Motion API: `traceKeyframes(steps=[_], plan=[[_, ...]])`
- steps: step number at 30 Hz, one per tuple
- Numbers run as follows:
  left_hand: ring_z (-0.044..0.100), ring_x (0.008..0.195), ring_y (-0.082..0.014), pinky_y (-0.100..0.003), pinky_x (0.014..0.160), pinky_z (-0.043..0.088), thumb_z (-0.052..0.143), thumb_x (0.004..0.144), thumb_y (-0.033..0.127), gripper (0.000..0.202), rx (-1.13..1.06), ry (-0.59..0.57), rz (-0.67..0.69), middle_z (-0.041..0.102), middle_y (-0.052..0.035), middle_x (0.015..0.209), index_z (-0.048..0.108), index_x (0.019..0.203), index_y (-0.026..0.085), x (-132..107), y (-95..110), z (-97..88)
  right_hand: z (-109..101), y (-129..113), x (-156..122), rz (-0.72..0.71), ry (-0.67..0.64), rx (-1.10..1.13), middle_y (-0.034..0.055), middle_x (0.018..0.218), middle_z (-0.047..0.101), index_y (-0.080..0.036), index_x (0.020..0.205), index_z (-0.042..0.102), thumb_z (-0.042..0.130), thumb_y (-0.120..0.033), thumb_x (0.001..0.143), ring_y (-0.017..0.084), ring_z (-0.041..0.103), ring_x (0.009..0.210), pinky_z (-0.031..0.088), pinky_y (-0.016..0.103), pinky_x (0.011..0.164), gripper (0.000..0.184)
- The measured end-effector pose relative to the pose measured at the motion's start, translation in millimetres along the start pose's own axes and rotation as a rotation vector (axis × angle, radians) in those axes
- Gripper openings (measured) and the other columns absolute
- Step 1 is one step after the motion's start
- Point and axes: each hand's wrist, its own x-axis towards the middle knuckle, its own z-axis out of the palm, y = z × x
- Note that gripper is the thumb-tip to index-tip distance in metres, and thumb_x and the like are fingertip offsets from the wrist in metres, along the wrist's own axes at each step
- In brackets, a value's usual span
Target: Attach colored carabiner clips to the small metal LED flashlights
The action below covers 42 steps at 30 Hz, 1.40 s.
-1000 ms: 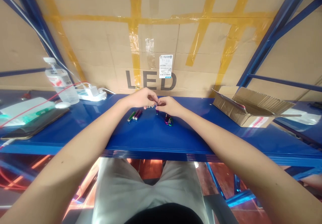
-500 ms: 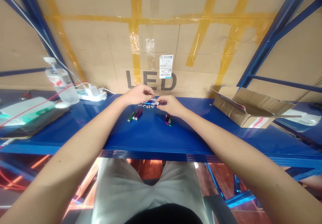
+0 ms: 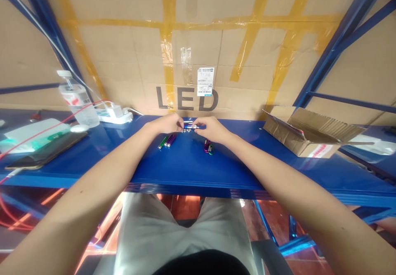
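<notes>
My left hand [image 3: 171,123] reaches down to the table with its fingertips pinched together among several tiny silver-coloured parts [image 3: 187,130]. Whatever lies between those fingertips is too small to make out. Close beside it, my right hand [image 3: 213,129] is closed, thumb and fingers around a small silver metal piece [image 3: 194,126]. Behind the hands lie slim metal tubes [image 3: 187,122], partly hidden. Nearer to me, a green tube [image 3: 162,142] lies beside purple tubes [image 3: 170,140]. Purple and green carabiners [image 3: 208,147] rest below my right hand.
An open cardboard box [image 3: 305,137] stands at the right of the blue table [image 3: 192,168]. To the left are a water bottle [image 3: 78,102], a white power strip [image 3: 116,117] with cables, and a dark tablet-like slab [image 3: 46,153]. A large taped carton [image 3: 133,60] rises behind.
My left hand has come down with its fingertips now at the tiny parts. My right hand stays almost in place, still around the silver piece. The view has shifted slightly.
</notes>
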Motion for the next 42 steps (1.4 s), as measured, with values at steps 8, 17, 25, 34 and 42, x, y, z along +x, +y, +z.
traceKeyframes(steps=[8,17,25,34,42], plan=[[0.068,0.077,-0.0201,-0.029,0.069,0.046,0.068,0.077,0.031,0.021,0.033,-0.041,-0.037,0.079,-0.0058,0.086,0.080,0.088,0.018,2,3,2.6,2,-2,0,0.042,-0.015,0.012,0.0053,0.096,0.078,-0.018,0.093,0.075,0.066,-0.016,0.082,0.021,0.070,0.088,0.052,0.034,0.083,0.015],[0.065,0.070,-0.0190,-0.028,0.063,0.043,0.068,0.075,0.028,0.017,0.122,-0.010,-0.054,0.077,-0.0067,0.081,0.079,0.083,0.018,3,5,3.5,2,-3,0,0.052,-0.017,0.021,0.0053,0.094,0.077,-0.017,0.091,0.074,0.066,-0.015,0.081,0.021,0.070,0.087,0.052,0.033,0.082,0.013],[0.064,0.073,-0.0190,-0.027,0.064,0.040,0.066,0.074,0.023,0.020,0.220,0.008,-0.067,0.076,-0.0061,0.087,0.079,0.090,0.019,-2,16,2.2,2,-3,0,0.061,-0.019,0.031,0.0050,0.092,0.077,-0.017,0.089,0.073,0.065,-0.016,0.081,0.021,0.070,0.086,0.051,0.033,0.081,0.010],[0.066,0.071,-0.0181,-0.027,0.064,0.045,0.066,0.071,0.023,0.016,0.058,-0.038,-0.063,0.076,-0.0049,0.081,0.076,0.083,0.018,0,17,4.0,2,-2,0,0.050,-0.026,0.015,0.0034,0.089,0.075,-0.018,0.086,0.071,0.064,-0.018,0.082,0.019,0.067,0.083,0.049,0.033,0.079,0.008],[0.064,0.070,-0.0172,-0.026,0.063,0.046,0.068,0.069,0.023,0.026,-0.055,-0.076,-0.075,0.073,-0.0042,0.082,0.074,0.093,0.017,2,11,5.7,2,-3,-1,0.082,-0.049,0.024,0.0039,0.087,0.074,-0.018,0.083,0.068,0.065,-0.019,0.081,0.019,0.066,0.081,0.049,0.032,0.078,0.004]])
